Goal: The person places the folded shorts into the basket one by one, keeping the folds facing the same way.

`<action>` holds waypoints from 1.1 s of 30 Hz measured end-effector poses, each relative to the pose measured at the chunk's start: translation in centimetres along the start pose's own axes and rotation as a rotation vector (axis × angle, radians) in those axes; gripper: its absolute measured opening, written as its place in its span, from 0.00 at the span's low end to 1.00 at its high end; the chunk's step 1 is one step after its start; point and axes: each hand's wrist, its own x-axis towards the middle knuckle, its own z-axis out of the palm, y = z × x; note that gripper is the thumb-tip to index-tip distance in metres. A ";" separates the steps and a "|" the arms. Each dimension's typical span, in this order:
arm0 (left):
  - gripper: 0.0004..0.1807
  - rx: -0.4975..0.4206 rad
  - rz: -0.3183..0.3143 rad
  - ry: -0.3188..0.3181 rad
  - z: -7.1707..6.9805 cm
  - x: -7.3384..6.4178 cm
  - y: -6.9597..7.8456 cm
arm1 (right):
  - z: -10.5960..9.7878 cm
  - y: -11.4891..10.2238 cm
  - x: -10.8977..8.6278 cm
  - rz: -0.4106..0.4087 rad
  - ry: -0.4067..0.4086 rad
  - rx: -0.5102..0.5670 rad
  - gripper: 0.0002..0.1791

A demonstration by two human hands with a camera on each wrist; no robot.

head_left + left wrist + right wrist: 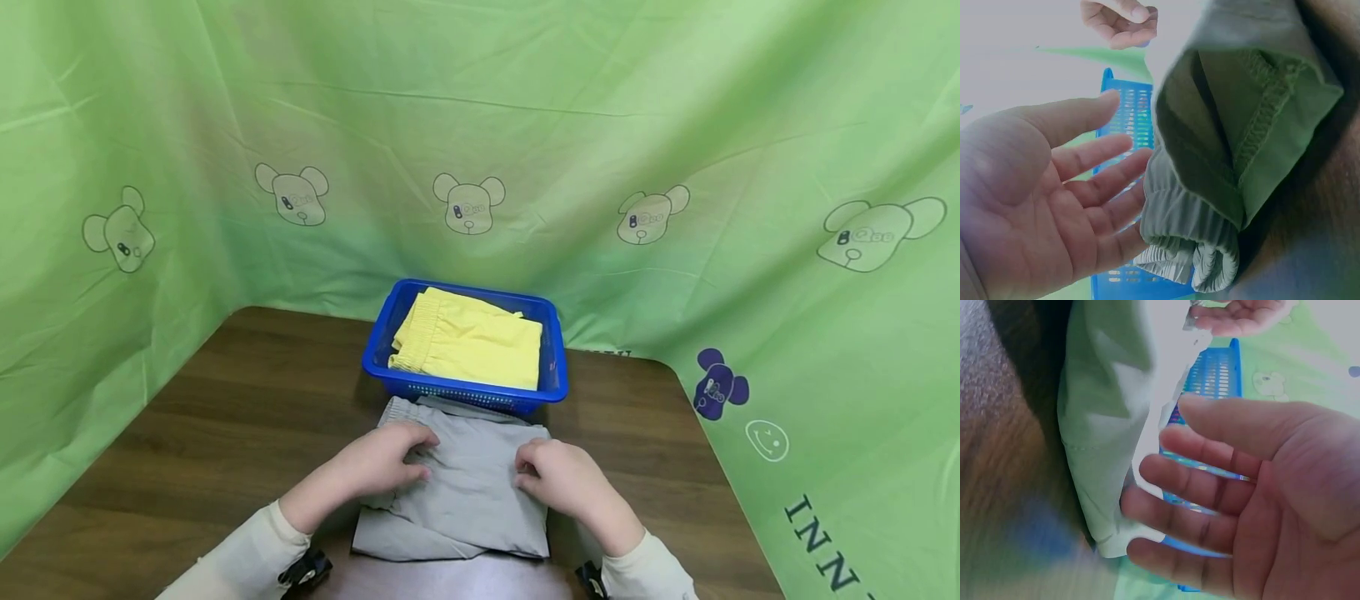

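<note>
Grey folded shorts (pixel 472 492) with a gathered elastic waistband (pixel 1175 194) lie on the table in front of the basket. Over their left part is my left hand (pixel 386 458), fingers relaxed and spread; in the left wrist view its fingertips are at the waistband. My right hand (pixel 558 475) is at the right edge of the shorts, and its loosely bent fingers (pixel 1191 481) are beside the cloth in the right wrist view. Neither hand grips the fabric. An open leg or fold of the shorts faces the left wrist camera.
Behind the shorts stands a blue perforated basket (pixel 558 367) holding folded yellow shorts (pixel 480 337) with an elastic waistband. The brown wooden table (pixel 247 417) reaches to a green curtain (pixel 562 100) with printed bear heads, which surrounds its back and sides.
</note>
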 end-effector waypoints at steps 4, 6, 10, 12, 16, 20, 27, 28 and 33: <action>0.18 0.002 -0.039 0.052 -0.2 -0.1 -0.1 | -0.1 0.1 -0.1 0.104 0.015 0.003 0.10; 0.17 0.004 -0.050 0.081 -0.4 -0.1 -0.2 | -0.2 0.2 -0.1 0.159 0.011 0.013 0.12; 0.15 0.017 -0.100 0.131 -0.6 -0.1 -0.5 | -0.1 0.4 0.0 0.254 -0.011 0.038 0.12; 0.14 0.009 -0.146 0.146 -0.7 -0.1 -0.6 | -0.1 0.5 0.0 0.294 -0.025 0.058 0.12; 0.11 -0.013 -0.250 0.168 -1.0 -0.2 -1.0 | -0.1 0.7 -0.1 0.381 -0.056 0.087 0.14; 0.17 0.013 -0.341 0.175 -1.5 -0.5 -1.4 | -0.1 1.0 -0.3 0.464 -0.089 0.098 0.18; 0.23 0.059 -0.486 0.094 -1.7 -0.7 -2.3 | -0.1 1.5 -0.6 0.537 -0.140 0.090 0.23; 0.23 0.052 -0.499 0.081 -1.6 -0.7 -2.5 | -0.1 1.5 -0.6 0.544 -0.148 0.089 0.24; 0.28 0.039 -0.533 0.023 -1.6 -0.7 -2.9 | 0.1 1.5 -0.4 0.561 -0.185 0.093 0.26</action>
